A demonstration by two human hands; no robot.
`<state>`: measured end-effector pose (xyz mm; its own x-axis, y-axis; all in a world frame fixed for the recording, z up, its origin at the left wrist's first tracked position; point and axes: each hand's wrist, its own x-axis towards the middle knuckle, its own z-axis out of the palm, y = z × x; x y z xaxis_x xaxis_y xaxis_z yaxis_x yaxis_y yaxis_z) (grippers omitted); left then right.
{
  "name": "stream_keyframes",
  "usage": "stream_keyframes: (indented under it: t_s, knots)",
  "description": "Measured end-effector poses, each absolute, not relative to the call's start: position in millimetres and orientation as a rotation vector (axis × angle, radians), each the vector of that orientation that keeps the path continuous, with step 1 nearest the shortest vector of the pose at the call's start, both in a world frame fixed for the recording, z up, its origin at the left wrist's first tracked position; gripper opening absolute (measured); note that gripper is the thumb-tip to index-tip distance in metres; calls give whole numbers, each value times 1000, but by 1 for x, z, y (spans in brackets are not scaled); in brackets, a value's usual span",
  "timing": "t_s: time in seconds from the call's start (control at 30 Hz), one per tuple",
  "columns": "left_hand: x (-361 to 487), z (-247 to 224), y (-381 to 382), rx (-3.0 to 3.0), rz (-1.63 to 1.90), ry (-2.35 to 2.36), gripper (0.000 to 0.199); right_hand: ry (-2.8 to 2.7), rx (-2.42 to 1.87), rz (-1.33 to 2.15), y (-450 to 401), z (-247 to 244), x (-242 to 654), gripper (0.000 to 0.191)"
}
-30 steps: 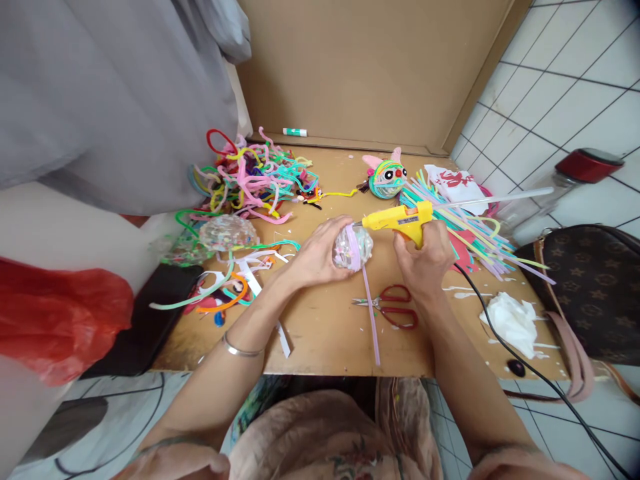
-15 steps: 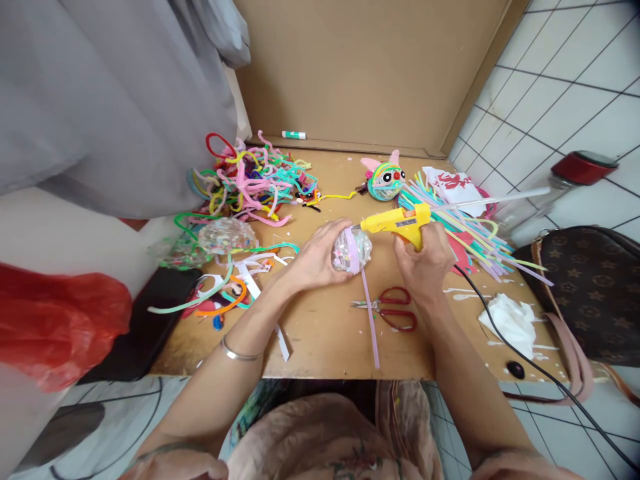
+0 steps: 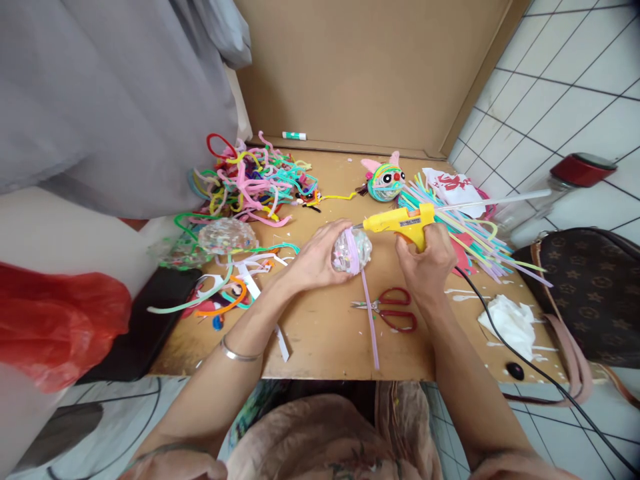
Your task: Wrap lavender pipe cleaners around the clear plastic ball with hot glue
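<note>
Clear, speckled plastic forms the ball, positioned above the table in the head view. The left hand is curled around its left side, thumb and fingers partly spread by its width. A lilac strip wraps the ball and hangs toward the table edge. The right hand is closed around the handle of the yellow glue gun, nozzle at the ball's upper side. Red-handled scissors lie beside the strip's hanging length.
</note>
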<state>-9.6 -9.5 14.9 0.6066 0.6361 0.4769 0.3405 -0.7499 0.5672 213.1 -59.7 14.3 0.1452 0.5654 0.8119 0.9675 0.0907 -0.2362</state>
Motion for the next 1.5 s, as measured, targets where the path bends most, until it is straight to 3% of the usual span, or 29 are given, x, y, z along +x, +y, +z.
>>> stream_keyframes:
  t_s: [1.5]
  knots:
    - [-10, 14, -10, 2435, 924, 793, 83, -1562, -1611, -533, -63, 25, 214, 8]
